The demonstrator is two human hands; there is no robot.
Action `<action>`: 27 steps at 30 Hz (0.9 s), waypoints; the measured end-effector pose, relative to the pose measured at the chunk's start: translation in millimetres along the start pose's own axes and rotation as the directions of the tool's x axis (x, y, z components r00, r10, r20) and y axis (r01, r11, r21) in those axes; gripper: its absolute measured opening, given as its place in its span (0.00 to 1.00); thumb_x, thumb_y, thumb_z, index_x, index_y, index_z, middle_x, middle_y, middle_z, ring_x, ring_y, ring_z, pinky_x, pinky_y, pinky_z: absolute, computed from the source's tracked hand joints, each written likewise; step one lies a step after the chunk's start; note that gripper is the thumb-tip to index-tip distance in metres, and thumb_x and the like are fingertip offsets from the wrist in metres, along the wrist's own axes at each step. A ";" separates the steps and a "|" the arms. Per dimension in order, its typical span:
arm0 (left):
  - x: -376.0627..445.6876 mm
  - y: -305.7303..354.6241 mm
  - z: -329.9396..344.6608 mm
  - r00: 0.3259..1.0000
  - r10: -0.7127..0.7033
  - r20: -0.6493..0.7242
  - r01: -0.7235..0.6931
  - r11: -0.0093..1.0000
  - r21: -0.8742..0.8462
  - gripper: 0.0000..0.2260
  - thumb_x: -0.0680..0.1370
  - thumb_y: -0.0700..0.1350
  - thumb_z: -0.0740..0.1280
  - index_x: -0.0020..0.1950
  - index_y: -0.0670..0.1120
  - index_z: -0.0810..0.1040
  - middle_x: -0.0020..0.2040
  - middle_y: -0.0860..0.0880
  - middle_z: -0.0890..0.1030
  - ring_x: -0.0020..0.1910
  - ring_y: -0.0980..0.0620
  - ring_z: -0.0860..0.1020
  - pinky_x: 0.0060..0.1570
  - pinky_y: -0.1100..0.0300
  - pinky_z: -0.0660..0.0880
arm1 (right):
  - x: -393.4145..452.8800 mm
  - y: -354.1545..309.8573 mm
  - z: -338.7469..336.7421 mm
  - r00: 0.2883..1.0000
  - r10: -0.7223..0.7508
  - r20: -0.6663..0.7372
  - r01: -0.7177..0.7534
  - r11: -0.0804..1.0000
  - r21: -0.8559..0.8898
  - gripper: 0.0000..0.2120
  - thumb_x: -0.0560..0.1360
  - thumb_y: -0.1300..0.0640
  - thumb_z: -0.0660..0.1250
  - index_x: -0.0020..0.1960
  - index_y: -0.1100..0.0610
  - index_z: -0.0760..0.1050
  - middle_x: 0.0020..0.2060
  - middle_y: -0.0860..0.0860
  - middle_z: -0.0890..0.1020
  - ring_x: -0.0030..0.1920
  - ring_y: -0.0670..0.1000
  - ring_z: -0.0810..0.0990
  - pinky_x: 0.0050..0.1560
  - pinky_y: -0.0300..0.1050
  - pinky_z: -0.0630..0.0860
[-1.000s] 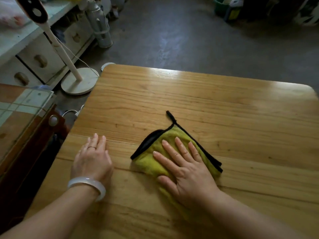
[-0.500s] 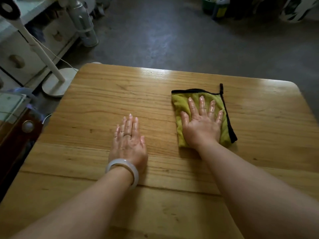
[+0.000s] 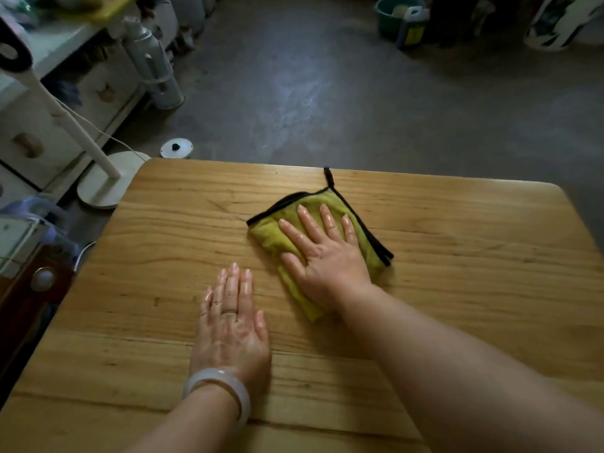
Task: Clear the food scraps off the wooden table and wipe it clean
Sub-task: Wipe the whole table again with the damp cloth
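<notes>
In the head view, the right hand (image 3: 327, 256) lies flat and fully spread on a folded yellow-green cloth (image 3: 281, 237), fingers splayed and palm pressing down; it grips nothing, it only pins the cloth to the wooden table (image 3: 474, 256). The cloth sits near the table's far edge, about midway between the far-left and far-right corners, its black trim and hanging loop (image 3: 327, 176) pointing toward that far edge. The left hand (image 3: 233, 328) rests palm-down and open on bare wood toward the near-left part of the top, just beside the cloth but not touching it, a pale bangle (image 3: 217, 390) on its wrist. No food scraps show anywhere on the visible surface, so the clearing looks done and the wiping is the step in hand (the wood carries a faint sheen, though whether that is damp or just varnish I cannot tell). To do it well, the pressure should stay spread through the whole palm so the fold does not bunch under the fingertips, and the strokes should overlap and run with the grain, out to the far corners and the right edge, which seem the likeliest spots to be missed. The bracing hand should lift away before the cloth passes beneath where it lies. Beyond the far-left corner a white lamp base (image 3: 108, 181) stands on the floor, well clear of the work.
</notes>
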State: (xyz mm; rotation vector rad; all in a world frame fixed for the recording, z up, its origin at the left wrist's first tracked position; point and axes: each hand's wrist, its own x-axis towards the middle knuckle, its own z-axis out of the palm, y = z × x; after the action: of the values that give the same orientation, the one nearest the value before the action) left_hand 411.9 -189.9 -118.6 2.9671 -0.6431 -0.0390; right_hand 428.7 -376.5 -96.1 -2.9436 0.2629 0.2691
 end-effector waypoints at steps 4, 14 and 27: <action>0.9 0.1 1.0 1.000 0.006 -0.013 -0.005 1.000 0.018 0.28 0.75 0.50 0.50 0.73 0.41 0.63 0.74 0.43 0.62 0.73 0.47 0.59 0.69 0.50 0.52 | 32.6 29.5 -9.7 0.997 0.075 0.001 -0.075 0.996 -0.041 0.28 0.78 0.32 0.37 0.76 0.36 0.37 0.77 0.44 0.37 0.76 0.53 0.33 0.74 0.60 0.35; -0.9 -3.6 2.6 1.000 0.007 -0.008 -0.006 0.999 0.052 0.29 0.76 0.52 0.45 0.76 0.43 0.56 0.77 0.45 0.55 0.75 0.49 0.53 0.72 0.54 0.44 | -28.9 92.8 -5.8 0.877 0.479 -0.045 -0.474 0.877 0.079 0.31 0.77 0.32 0.36 0.77 0.40 0.35 0.77 0.47 0.35 0.76 0.56 0.33 0.74 0.63 0.36; -1.3 -1.1 -0.9 0.999 -0.023 0.032 0.024 0.999 -0.024 0.32 0.73 0.55 0.36 0.77 0.47 0.45 0.77 0.50 0.43 0.75 0.54 0.41 0.74 0.54 0.40 | -100.4 -1.4 12.9 0.950 0.309 0.053 -0.313 0.943 0.111 0.28 0.79 0.36 0.37 0.74 0.39 0.28 0.73 0.47 0.25 0.71 0.57 0.21 0.69 0.65 0.27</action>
State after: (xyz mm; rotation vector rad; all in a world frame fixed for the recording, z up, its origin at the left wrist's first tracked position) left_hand 411.3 -188.3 -117.8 2.9560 -0.6076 -0.0960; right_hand 329.6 -356.8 -88.9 -2.7676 0.7162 0.3327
